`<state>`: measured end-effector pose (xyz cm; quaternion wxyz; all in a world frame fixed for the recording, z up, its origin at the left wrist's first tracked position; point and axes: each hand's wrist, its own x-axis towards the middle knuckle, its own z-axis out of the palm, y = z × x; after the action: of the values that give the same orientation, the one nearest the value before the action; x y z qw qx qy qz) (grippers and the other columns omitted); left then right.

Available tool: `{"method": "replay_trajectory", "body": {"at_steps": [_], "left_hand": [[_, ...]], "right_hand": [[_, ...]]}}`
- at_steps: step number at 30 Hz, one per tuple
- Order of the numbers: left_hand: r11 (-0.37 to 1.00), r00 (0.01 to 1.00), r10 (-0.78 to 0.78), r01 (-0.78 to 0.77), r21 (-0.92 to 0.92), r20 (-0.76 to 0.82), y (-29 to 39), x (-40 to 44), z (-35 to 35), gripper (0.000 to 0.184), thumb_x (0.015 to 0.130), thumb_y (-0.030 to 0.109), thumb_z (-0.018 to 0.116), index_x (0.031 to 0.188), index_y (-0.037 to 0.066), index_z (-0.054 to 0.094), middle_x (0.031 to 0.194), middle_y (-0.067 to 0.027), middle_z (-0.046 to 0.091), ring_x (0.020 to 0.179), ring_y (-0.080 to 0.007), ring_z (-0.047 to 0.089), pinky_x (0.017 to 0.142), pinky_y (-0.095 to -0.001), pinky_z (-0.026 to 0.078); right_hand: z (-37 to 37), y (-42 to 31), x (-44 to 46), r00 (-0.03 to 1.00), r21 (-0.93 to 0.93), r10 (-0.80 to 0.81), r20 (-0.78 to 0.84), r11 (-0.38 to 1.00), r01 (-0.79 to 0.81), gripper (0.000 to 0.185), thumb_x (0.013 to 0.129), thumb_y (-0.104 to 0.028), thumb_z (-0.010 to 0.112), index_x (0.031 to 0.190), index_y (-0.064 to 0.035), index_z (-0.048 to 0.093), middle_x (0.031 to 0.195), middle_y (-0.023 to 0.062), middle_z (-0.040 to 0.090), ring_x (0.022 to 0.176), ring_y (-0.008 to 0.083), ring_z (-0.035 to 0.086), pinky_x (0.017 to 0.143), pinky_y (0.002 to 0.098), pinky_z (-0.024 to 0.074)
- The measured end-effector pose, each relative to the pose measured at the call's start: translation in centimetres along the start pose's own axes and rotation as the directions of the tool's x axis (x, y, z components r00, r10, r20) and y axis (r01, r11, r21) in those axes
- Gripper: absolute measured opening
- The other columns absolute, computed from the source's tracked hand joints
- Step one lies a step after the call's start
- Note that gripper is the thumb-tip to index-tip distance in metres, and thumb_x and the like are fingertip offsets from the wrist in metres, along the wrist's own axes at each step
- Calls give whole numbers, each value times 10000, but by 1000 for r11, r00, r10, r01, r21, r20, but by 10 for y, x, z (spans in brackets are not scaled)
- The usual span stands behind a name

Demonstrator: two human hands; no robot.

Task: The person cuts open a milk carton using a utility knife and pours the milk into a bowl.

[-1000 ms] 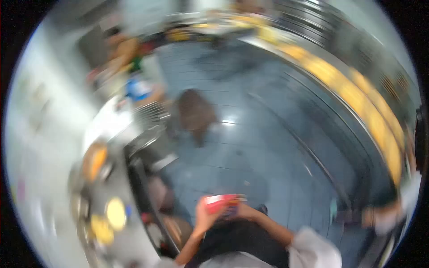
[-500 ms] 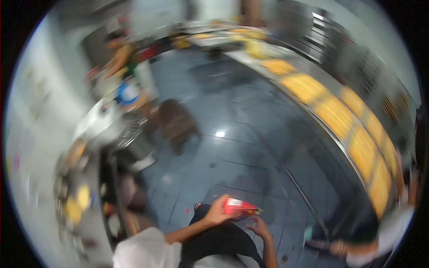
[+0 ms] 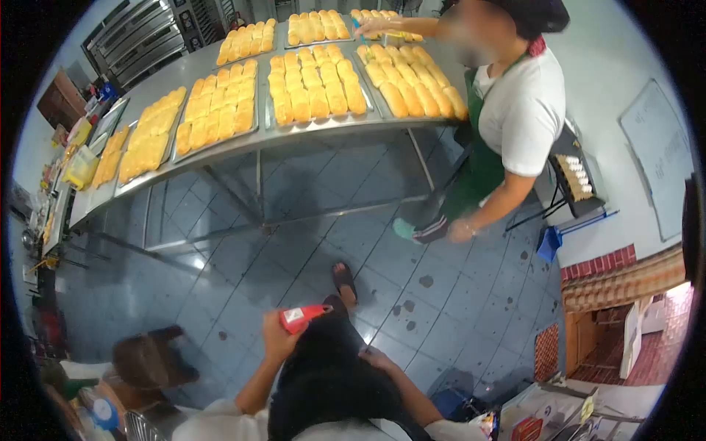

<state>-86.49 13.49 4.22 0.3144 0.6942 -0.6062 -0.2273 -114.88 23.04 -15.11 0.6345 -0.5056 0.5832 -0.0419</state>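
My left hand is closed around a red tapered packet-like object with a white label; its exact kind is unclear. The narrow end points to the right, over my dark apron. My right hand hangs beside the apron, fingers loosely extended, with nothing visible in it. Ahead of me, trays of golden bread rolls cover a long steel table, out of reach of both hands.
A co-worker in a green apron stands at the table's right end, one arm reaching over the rolls. A brown chair stands at lower left. Behind the co-worker are a blue dustpan and a whiteboard. Ovens line the back.
My view has swung right, from the room's left side to face the bread table and the co-worker. The red object stays in my left hand; my right hand has lowered beside the apron.
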Motion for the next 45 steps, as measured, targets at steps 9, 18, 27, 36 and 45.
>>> {"method": "replay_trajectory", "body": {"at_steps": [9,18,27,36,45], "left_hand": [[956,944,278,-253,-150,176,9,191,110,371,638,319,809,836,71,618,872,-124,624,875,-360,567,762,-438,437],[990,998,-34,41,-135,57,-2,225,173,471,639,299,818,955,44,578,916,-143,596,897,-361,550,767,-438,447],[887,870,-456,427,-175,-187,-57,110,203,468,670,317,811,953,18,587,896,-134,628,865,-338,607,754,-423,479],[631,401,-748,184,-754,-528,-60,-54,254,365,796,102,717,1071,-68,546,1050,-195,619,901,-252,641,787,-396,557],[224,271,-931,-104,-969,-244,66,-162,320,479,823,5,647,1261,-33,456,1041,-151,596,891,-249,630,768,-396,572]], "right_hand": [[-198,10,-48,785,714,448,-427,700,-11,364,890,-354,566,1154,-105,538,1018,89,610,807,210,600,597,330,472],[-260,1,4,652,547,645,-399,738,-395,369,901,-340,541,1150,-68,529,937,100,617,717,227,591,627,370,474],[-358,-28,93,840,-269,52,-541,935,-231,451,880,-369,535,1068,42,546,1099,291,539,1099,396,516,906,482,410],[-418,-59,142,961,-341,-254,-110,918,204,374,877,-330,578,1044,4,556,963,212,630,933,347,611,826,428,464],[-457,113,132,928,-450,-209,-309,891,51,236,846,-214,562,958,-8,584,928,155,651,853,251,632,724,402,502]]}}
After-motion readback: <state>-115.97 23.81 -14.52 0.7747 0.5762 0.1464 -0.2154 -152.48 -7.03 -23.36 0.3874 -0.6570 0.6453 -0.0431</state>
